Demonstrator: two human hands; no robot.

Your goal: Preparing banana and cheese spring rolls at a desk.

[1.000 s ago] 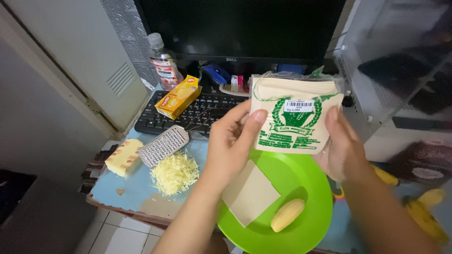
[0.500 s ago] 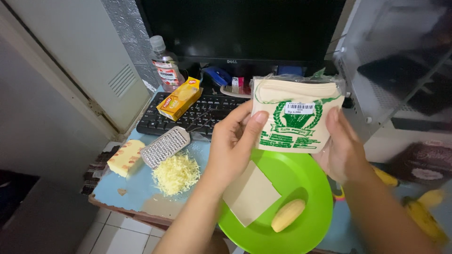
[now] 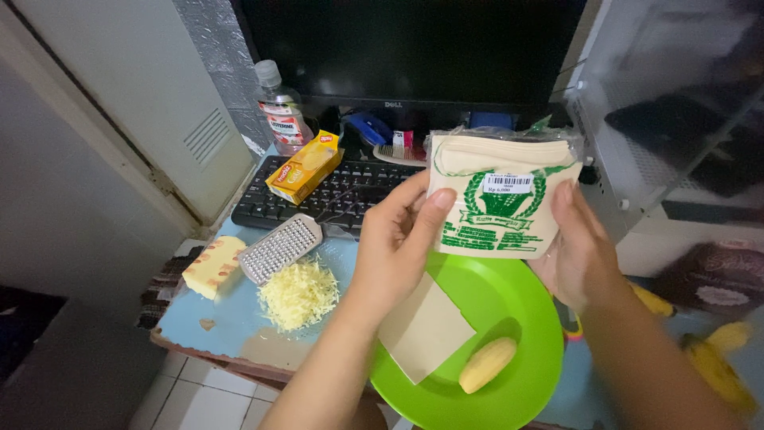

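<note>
Barely shifted since a second ago, the clear packet of pale wrapper sheets [image 3: 501, 195] stays clamped between left hand [image 3: 398, 247] and right hand [image 3: 581, 255] above the green plate [image 3: 509, 318], near the bench's front edge.

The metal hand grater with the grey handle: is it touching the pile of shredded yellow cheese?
Cannot tell. In the head view the grater lies right at the upper edge of the cheese pile, with no plain gap or overlap.

Green-printed cream packet [image 3: 497, 199], lime-green plate [image 3: 509, 306]
</note>
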